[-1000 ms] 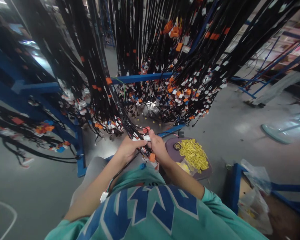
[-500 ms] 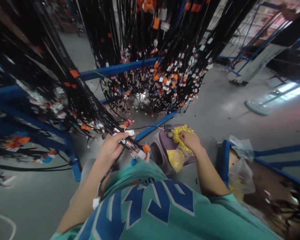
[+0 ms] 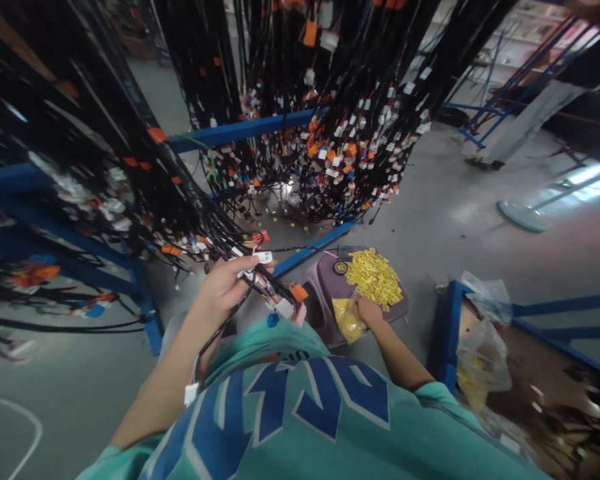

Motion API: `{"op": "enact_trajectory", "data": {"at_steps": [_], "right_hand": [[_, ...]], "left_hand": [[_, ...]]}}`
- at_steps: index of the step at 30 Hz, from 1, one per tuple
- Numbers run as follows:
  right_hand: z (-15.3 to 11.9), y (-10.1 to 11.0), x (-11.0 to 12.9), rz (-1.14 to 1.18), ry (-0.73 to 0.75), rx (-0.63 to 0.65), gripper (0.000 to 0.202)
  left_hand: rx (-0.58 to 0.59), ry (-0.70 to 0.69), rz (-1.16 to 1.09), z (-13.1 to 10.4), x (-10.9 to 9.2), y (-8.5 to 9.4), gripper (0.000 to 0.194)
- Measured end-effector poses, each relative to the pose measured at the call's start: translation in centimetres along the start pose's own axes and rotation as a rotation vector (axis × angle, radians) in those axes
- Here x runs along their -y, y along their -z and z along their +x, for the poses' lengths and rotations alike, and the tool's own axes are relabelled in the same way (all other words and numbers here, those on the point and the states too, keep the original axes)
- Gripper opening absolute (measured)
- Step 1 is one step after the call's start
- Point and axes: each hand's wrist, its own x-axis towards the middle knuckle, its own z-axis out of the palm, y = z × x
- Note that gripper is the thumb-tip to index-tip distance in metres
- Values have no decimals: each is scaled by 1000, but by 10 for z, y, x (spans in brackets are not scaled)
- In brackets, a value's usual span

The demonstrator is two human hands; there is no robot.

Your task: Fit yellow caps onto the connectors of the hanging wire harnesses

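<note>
My left hand [image 3: 225, 285] is closed round a bundle of black wire harness ends, its thumb lying by a white connector [image 3: 264, 257]. Orange [image 3: 299, 293], white and blue connectors hang from the bundle below the fingers. A thin black cable runs right from it to a dark connector [image 3: 345, 252] resting on a purple stool [image 3: 329, 283]. On that stool lies a pile of small yellow pieces [image 3: 375, 277]. My right hand [image 3: 370, 313] grips the edge of a clear plastic bag [image 3: 349, 323] holding more yellow pieces, at the near side of the pile; its fingertips are partly hidden.
Thick black harnesses [image 3: 280, 60] with many connectors hang ahead over a blue metal frame [image 3: 250, 131]. Another blue frame [image 3: 450, 327] with plastic bags [image 3: 485, 347] stands to the right. A person's leg [image 3: 525, 127] shows at the far right, near a round base [image 3: 521, 217].
My right hand has moved from the yellow pile down and left to the plastic bag, uncovering the pile. My left hand keeps its hold on the harness with little movement.
</note>
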Motion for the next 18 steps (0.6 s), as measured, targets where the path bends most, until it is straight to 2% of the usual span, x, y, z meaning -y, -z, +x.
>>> {"op": "enact_trajectory", "data": {"at_steps": [4, 9, 13, 18], "right_hand": [[2, -4, -2, -6, 46, 3, 28], [0, -12, -4, -14, 55, -17, 33], [-1, -16, -5, -25, 49, -34, 32], [-1, -14, -4, -49, 58, -62, 33]], "left_hand": [[11, 53, -36, -2, -2, 5, 10], [113, 111, -54, 0, -5, 16, 9], [195, 108, -74, 0, -5, 20, 9], [243, 103, -150, 0, -7, 21, 10]]}}
